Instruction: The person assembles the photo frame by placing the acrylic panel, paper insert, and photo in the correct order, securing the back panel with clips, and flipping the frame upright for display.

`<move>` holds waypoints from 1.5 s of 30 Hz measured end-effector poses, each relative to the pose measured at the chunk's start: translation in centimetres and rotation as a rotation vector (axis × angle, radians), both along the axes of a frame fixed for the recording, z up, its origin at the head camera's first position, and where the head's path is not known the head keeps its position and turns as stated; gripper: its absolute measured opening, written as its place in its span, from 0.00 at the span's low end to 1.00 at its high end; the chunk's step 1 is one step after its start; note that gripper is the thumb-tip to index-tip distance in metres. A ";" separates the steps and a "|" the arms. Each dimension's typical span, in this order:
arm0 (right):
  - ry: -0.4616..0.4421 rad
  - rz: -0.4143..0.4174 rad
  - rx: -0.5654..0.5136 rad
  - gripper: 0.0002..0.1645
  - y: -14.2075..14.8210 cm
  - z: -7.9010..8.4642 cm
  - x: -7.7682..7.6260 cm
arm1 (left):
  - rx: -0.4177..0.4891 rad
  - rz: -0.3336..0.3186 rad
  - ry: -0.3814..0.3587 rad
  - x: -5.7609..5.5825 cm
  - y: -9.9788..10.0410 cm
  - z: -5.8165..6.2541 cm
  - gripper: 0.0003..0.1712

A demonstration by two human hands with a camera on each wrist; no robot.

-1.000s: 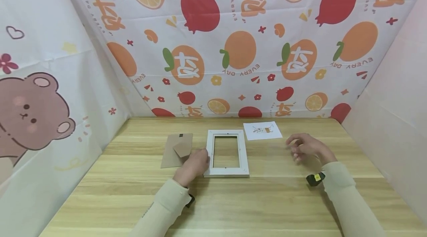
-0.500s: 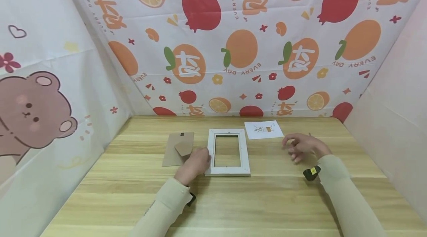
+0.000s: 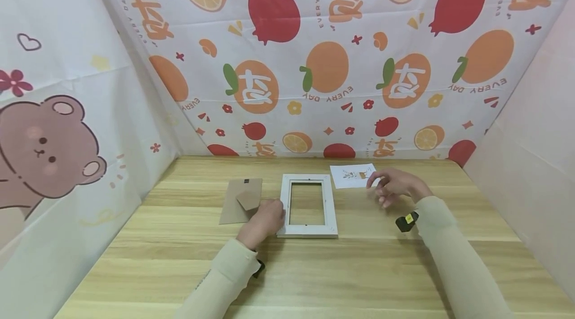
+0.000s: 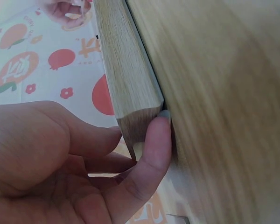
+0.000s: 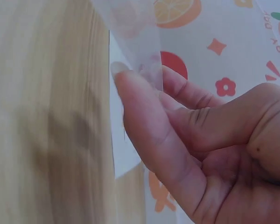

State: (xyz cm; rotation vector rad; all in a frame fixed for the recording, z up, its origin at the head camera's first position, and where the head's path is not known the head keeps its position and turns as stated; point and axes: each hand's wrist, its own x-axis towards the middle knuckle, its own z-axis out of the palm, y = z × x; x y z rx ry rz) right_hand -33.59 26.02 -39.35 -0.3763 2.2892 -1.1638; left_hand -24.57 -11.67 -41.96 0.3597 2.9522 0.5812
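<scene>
A white picture frame [image 3: 330, 209] lies on the table with its middle open, wood-grained on its side in the left wrist view. My left hand [image 3: 268, 218] grips its left side near the lower corner; in the left wrist view the thumb and fingers close round the end of the frame bar [image 4: 128, 65]. In the right wrist view my right hand [image 5: 177, 126] pinches a clear plastic sheet [image 5: 137, 37] between thumb and fingers; the sheet hardly shows in the head view. That hand is over the right edge of a white card [image 3: 343, 179] with a small printed drawing.
A brown backing board [image 3: 231, 206] with a fold-out stand lies left of the frame, partly behind my left hand. The wood-grain table [image 3: 314, 279] ends at a fruit-print cloth [image 3: 287, 109] behind; more cloth hangs at the left and right sides.
My right hand has moved left and slightly up with the clear sheet, from right of the card to its right edge. The left hand stays on the frame.
</scene>
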 end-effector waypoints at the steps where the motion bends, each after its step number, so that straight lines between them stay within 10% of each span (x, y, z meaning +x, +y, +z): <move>1: 0.005 0.007 -0.001 0.23 -0.3 0.1 -0.1 | 0.000 -0.001 -0.002 0.0 0.0 0.0 0.12; 45: 0.027 -0.030 0.012 0.22 -11.4 1.1 -3.1 | 0.008 0.006 0.061 0.3 0.0 0.0 0.11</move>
